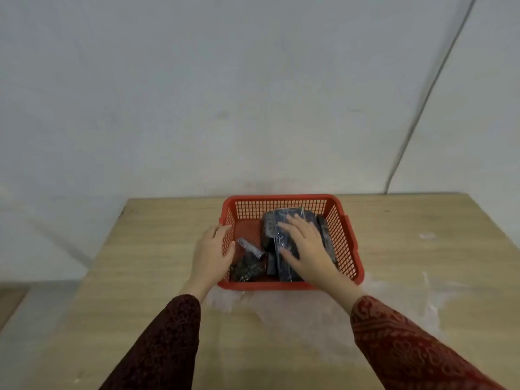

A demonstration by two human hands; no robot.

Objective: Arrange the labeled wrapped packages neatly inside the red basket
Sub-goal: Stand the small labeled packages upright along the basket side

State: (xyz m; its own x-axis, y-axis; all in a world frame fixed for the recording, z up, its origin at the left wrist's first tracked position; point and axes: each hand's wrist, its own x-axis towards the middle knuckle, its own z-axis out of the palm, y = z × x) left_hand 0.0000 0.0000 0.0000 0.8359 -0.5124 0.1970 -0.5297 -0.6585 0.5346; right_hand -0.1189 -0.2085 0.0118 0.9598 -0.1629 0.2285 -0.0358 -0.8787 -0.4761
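Observation:
A red mesh basket (284, 199) sits at the far middle of the wooden table. Inside it, several dark wrapped packages (284, 220) lie stacked on the right side. A smaller dark package with a pale label (249, 260) lies at the front left of the basket. My right hand (305, 246) rests flat on top of the stacked packages, fingers spread. My left hand (212, 250) grips the basket's left wall from outside, thumb over the rim.
The wooden table (140, 263) stands against a pale wall. A sheet of clear plastic film (323, 313) lies on the table just in front of the basket. A thin cable (427, 88) runs down the wall at the right.

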